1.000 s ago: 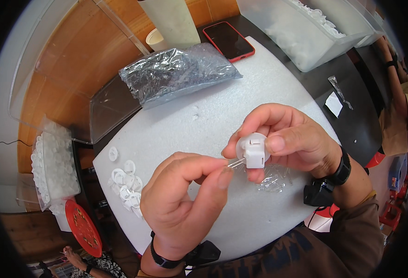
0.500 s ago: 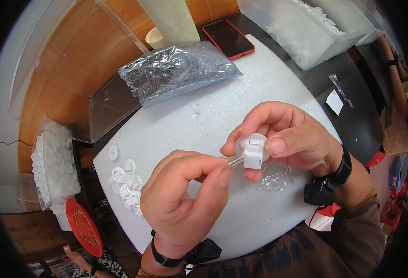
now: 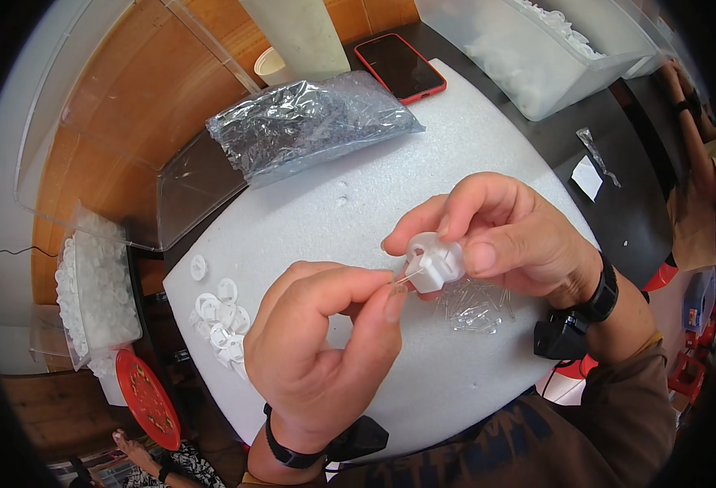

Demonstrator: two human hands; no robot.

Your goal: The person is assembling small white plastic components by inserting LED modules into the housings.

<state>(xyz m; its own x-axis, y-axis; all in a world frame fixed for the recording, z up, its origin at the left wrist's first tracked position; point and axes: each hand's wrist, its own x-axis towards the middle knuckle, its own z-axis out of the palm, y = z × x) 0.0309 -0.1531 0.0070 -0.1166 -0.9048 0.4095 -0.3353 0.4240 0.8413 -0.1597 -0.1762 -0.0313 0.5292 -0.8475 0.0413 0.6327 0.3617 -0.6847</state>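
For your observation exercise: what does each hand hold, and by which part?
Right hand grips the white plastic piece by its sides. Left hand pinches a thin pin by its near end between thumb and forefinger.

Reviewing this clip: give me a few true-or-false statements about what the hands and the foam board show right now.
1. The right hand holds a white plastic part. True.
2. The left hand pinches a thin pin at that part. True.
3. The phone lies by the left wrist. False: it lies at the far edge, beyond the silvery bag.
4. The loose white pieces sit right of the right hand. False: they lie left of the left hand.
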